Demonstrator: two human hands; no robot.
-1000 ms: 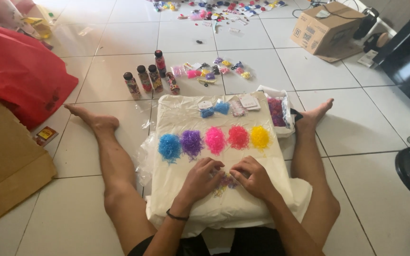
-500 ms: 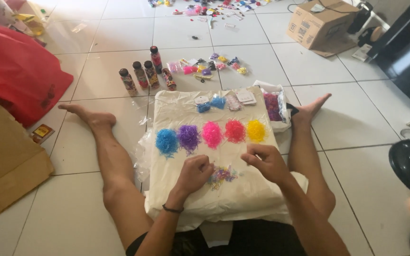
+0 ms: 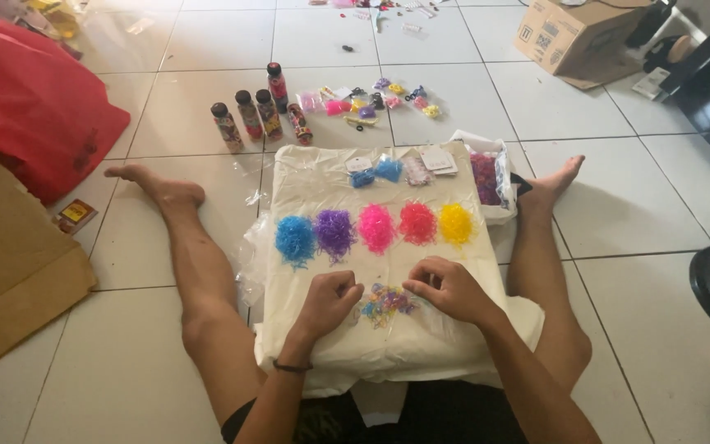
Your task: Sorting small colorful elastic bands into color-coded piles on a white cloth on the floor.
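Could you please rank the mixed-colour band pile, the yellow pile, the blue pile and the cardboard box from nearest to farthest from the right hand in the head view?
From the right hand:
1. Mixed-colour band pile, just left of it.
2. Yellow pile, directly beyond it.
3. Blue pile, far left of the row.
4. Cardboard box, top right corner.

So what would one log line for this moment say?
left hand: fisted beside mixed bands | right hand: pinching at mixed bands | cloth: five sorted colour piles

Five coloured piles [image 3: 376,228], five bottles [image 3: 260,117]

Left hand [image 3: 332,298] fisted; right hand [image 3: 445,287] curled.
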